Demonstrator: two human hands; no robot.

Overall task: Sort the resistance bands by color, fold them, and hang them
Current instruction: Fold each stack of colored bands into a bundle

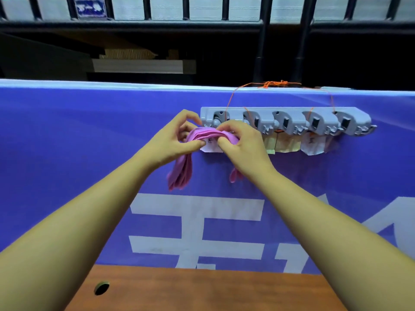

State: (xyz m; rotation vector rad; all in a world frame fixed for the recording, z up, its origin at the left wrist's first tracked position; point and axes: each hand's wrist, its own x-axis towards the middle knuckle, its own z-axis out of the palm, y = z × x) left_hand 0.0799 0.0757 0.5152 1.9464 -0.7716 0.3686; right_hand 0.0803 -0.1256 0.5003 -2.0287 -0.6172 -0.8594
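**Both hands up front, pinching side by side**

Two bare forearms reach forward and upward, the left forearm [89, 212] from the lower left and the right forearm [325, 212] from the lower right, converging toward the middle. The left hand [177, 140] and right hand [242, 147] sit close together, backs toward the camera. Each has its fingers curled over the top and its thumb pressed in from below, pinching a folded bunch of pink bands [182, 173]. The thumb tips nearly meet.
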